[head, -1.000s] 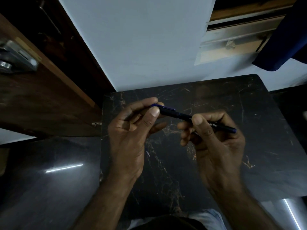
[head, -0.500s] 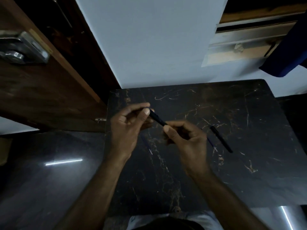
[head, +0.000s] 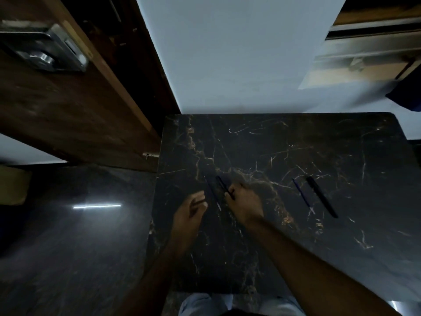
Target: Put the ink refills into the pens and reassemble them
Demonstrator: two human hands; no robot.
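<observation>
My right hand [head: 245,202] pinches the near end of a dark pen barrel [head: 222,184], low over the black marble table [head: 284,258]. A thin ink refill [head: 213,196] lies on the table just left of that barrel, between my two hands. Beside the refill is my left hand [head: 191,214], fingers loosely curled and nothing visible in it. Further right on the table, a blue refill [head: 304,196] and a black pen barrel [head: 321,197] lie side by side, apart from both hands.
A wooden door [head: 68,110] with a metal lock plate [head: 57,51] stands at the left, close to the table's left edge. A pale wall [head: 239,53] rises behind the table. The glossy dark floor [head: 68,236] lies to the left.
Both hands held one pen in the air before. Now my left hand has let go, both hands have dropped to the table, and my right hand holds the barrel beside a loose refill.
</observation>
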